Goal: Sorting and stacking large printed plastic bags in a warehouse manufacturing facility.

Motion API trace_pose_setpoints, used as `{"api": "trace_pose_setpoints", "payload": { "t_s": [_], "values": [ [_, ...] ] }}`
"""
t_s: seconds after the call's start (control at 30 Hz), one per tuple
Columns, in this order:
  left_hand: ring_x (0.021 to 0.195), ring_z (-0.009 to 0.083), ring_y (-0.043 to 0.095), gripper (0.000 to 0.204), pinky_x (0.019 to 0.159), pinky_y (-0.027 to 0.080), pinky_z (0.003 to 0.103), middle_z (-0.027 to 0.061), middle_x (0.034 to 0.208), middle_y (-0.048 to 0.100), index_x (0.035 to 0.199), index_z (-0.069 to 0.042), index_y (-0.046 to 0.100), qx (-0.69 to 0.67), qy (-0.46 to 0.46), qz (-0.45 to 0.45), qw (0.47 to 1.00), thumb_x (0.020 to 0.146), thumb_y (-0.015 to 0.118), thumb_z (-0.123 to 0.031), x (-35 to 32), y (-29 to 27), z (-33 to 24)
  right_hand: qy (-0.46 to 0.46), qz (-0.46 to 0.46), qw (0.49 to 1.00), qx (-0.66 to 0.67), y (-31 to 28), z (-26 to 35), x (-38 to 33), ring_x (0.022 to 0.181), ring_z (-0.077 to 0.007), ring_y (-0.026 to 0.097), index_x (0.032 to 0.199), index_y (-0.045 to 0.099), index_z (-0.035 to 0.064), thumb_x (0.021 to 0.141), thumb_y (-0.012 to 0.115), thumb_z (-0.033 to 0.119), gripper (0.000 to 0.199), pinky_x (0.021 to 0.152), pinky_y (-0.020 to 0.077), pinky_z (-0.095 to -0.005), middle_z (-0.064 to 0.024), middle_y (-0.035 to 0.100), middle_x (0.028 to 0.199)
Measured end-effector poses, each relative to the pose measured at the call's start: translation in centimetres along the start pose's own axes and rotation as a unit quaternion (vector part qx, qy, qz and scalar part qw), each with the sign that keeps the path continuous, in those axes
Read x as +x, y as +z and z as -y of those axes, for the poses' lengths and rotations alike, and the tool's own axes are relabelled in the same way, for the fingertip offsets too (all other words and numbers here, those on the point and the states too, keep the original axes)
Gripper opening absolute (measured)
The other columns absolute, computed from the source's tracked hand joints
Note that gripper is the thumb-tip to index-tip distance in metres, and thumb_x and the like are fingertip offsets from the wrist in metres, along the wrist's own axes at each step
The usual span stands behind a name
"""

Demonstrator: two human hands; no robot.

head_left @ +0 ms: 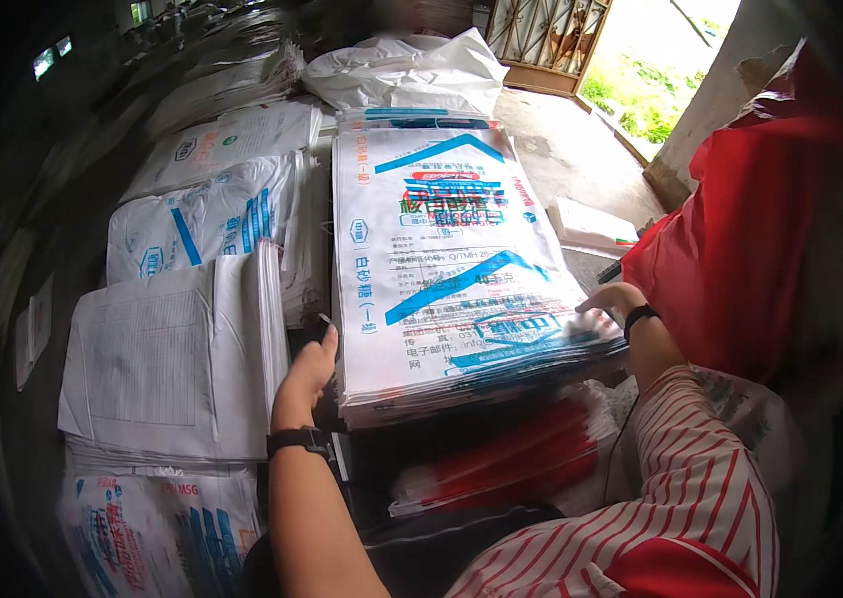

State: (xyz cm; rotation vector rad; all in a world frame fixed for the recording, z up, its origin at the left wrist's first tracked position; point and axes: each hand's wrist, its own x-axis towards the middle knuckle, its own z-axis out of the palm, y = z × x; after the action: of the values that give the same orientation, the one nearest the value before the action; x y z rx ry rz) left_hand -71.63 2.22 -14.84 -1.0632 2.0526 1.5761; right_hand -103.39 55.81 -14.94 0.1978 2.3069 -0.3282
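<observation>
A tall stack of flat white printed sacks (441,259) lies in front of me, with blue, red and black print on the top one. My right hand (615,301) is at the stack's near right edge, its bent fingers pinching the top sack there; the fingertips are slightly blurred. Beside the stack's left side is my left hand (310,367), thumb pointing up and away from me. A small dark thing (318,327) shows by that thumb, too unclear to name. The other fingers of this hand are mostly hidden.
Further stacks of white sacks (152,349) stand close along the left. Red-and-white folded sacks (511,463) lie low in front of me. To the right hangs a large red sheet (740,229). A white bundle (402,72) sits behind the stack, near a metal gate (546,40).
</observation>
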Motion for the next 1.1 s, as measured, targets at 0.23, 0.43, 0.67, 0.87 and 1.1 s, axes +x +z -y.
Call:
{"api": "trace_pose_setpoints", "payload": {
  "t_s": [0.23, 0.43, 0.67, 0.87, 1.1],
  "values": [
    [0.107, 0.019, 0.062, 0.054, 0.093, 0.046, 0.033, 0.0121, 0.125, 0.064, 0.135, -0.004, 0.055, 0.036, 0.277, -0.172, 0.945, 0.102, 0.051, -0.046, -11.7, -19.5, -7.1, -0.349, -0.175, 0.88, -0.269, 0.2, 21.8, -0.8, 0.119, -0.0354, 0.06, 0.127, 0.063, 0.0009, 0.09, 0.069, 0.042, 0.056, 0.101, 0.0472, -0.0405, -0.0197, 0.064, 0.128],
    [0.088, 0.0124, 0.063, 0.043, 0.078, 0.049, 0.026, 0.0093, 0.102, 0.066, 0.131, -0.001, 0.056, -0.21, 0.348, -0.258, 0.877, 0.105, 0.046, -0.034, -28.2, -21.8, 5.3, -0.484, -0.139, 0.839, -0.203, 7.9, 39.3, -3.4, 0.093, -0.0279, 0.07, 0.104, 0.073, 0.0071, 0.087, 0.07, 0.034, 0.032, 0.082, 0.0546, -0.0398, -0.0127, 0.074, 0.096],
    [0.075, 0.0213, 0.061, 0.021, 0.076, 0.051, 0.033, 0.014, 0.085, 0.066, 0.116, 0.003, 0.057, -0.282, 0.076, -0.226, 0.929, 0.102, 0.049, -0.01, -30.0, -12.8, 10.8, -0.35, -0.235, 0.893, -0.158, 18.5, 49.4, 3.4, 0.103, -0.0354, 0.067, 0.106, 0.072, 0.0073, 0.084, 0.067, 0.033, 0.034, 0.089, 0.0531, -0.0418, -0.0179, 0.071, 0.107],
    [0.079, 0.0181, 0.062, 0.025, 0.08, 0.052, 0.032, 0.0119, 0.09, 0.067, 0.121, 0.004, 0.055, -0.276, 0.022, -0.213, 0.937, 0.101, 0.05, -0.009, -28.0, -16.3, 13.9, -0.318, -0.336, 0.886, -0.028, 23.8, 55.1, 5.1, 0.116, -0.0347, 0.058, 0.114, 0.065, 0.0063, 0.087, 0.066, 0.036, 0.041, 0.097, 0.0481, -0.0442, -0.0176, 0.063, 0.12],
    [0.083, 0.0174, 0.063, 0.026, 0.081, 0.051, 0.031, 0.0109, 0.094, 0.068, 0.123, 0.004, 0.056, -0.254, 0.006, -0.204, 0.945, 0.101, 0.052, -0.009, -25.4, -18.2, 14.7, -0.253, -0.386, 0.886, -0.03, 25.5, 56.5, 6.3, 0.124, -0.0358, 0.049, 0.116, 0.063, 0.0038, 0.086, 0.05, 0.022, 0.038, 0.1, 0.0426, -0.0498, -0.0171, 0.056, 0.126]
  ]
}}
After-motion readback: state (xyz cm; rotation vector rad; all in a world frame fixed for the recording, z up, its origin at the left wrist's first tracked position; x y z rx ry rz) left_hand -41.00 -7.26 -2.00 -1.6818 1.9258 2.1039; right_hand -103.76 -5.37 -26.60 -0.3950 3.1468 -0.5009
